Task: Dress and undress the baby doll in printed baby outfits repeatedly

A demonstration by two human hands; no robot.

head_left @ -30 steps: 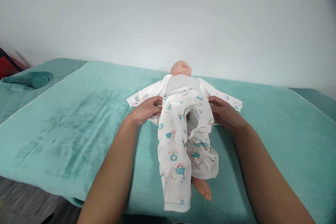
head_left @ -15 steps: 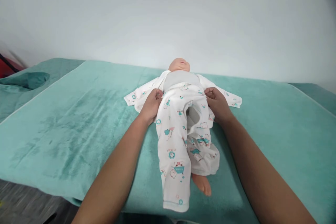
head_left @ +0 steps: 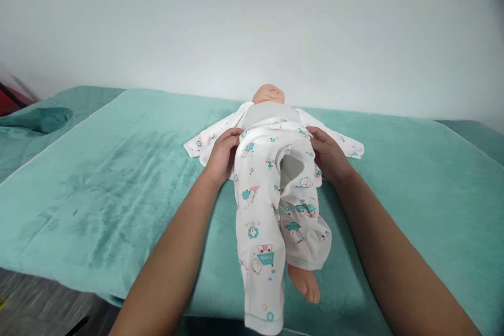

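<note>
A baby doll (head_left: pixel 269 94) lies on its back, head toward the wall. It wears a white printed jacket (head_left: pixel 342 143), spread open over a grey torso, and white printed baby pants (head_left: pixel 260 194) with an opening at the crotch. My left hand (head_left: pixel 222 153) is closed at the left side of the waistband, fingers gripping the pants. On the opposite side my right hand (head_left: pixel 329 153) grips the waistband likewise, its fingertips partly hidden by cloth. One bare foot (head_left: pixel 304 283) sticks out of the right pant leg; the left leg's hem covers the other foot.
A green plush cover (head_left: pixel 129 184) lies over the table beneath the doll. Behind it rises a plain white wall (head_left: pixel 252 21). A red object (head_left: pixel 10 101) shows at the far left edge, and grey flooring (head_left: pixel 35 304) at the lower left.
Both hands have shifted slightly at the waist, with fingers more extended along the waistband. The pants' waist sits slightly higher, and a little more of the bare foot shows.
</note>
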